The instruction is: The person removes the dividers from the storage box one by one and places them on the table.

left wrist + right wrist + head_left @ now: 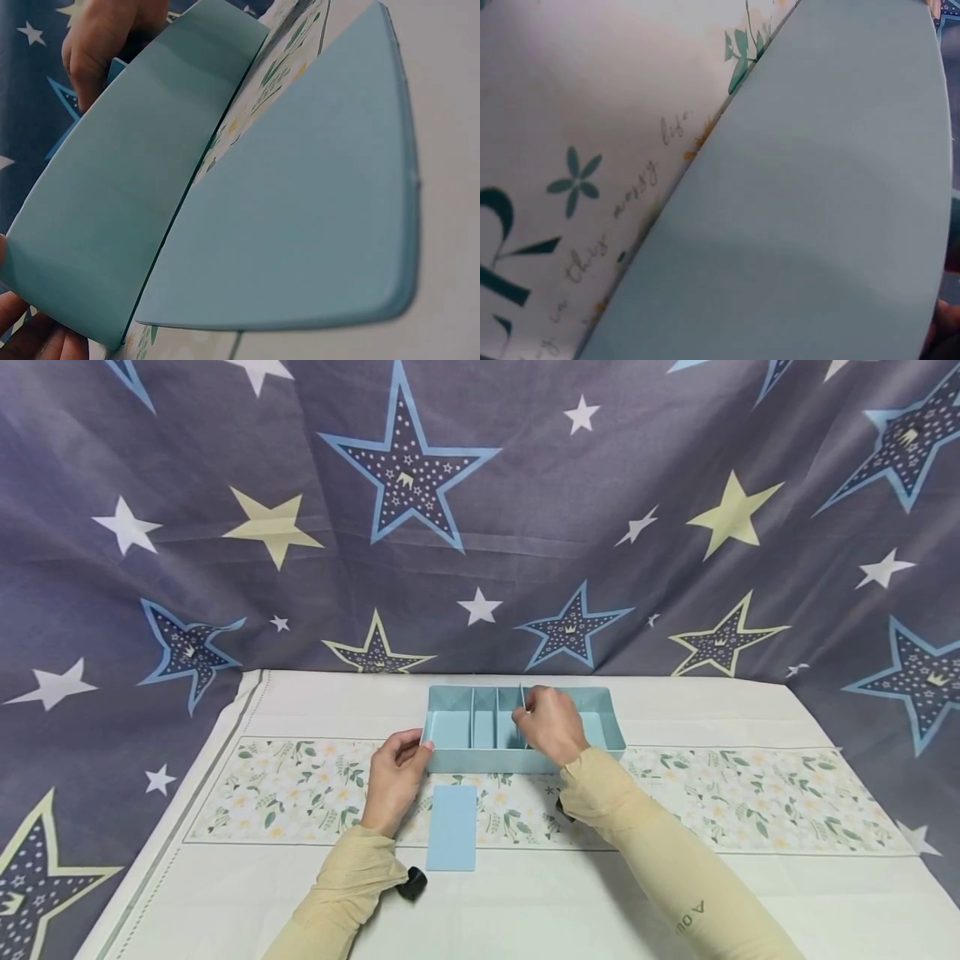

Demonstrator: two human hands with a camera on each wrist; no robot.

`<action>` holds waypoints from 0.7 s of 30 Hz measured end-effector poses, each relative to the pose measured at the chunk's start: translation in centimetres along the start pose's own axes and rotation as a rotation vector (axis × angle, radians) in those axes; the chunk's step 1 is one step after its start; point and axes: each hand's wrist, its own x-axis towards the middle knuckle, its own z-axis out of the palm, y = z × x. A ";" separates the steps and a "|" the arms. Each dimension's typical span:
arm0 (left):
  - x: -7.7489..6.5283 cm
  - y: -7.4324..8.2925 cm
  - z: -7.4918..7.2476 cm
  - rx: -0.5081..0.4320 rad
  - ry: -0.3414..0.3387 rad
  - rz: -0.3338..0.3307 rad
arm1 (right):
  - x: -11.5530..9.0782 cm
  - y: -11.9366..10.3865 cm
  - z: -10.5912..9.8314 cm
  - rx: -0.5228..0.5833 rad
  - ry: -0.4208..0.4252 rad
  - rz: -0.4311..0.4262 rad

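A light blue storage box (487,762) stands on the table, with upright dividers (484,718) splitting it into compartments. My left hand (393,781) grips the box's left end, thumb at the front corner and fingers along the side wall. Inside the box, right of the middle, my right hand (553,722) pinches the top of a thin divider (522,697); part of it is hidden behind the fingers. A loose flat blue panel (452,828) lies in front of the box. The left wrist view shows this panel (300,217) close up beside the box's front wall (142,165).
A floral runner (750,802) with printed lettering crosses the white tablecloth (570,910) under the box. Behind the table hangs a dark star-patterned cloth (525,527). Black straps (412,883) show at the sleeve cuffs.
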 end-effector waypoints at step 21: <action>0.0 -0.1 0.0 0.003 0.003 -0.012 | 0.2 -0.3 -0.5 0.018 0.054 -0.019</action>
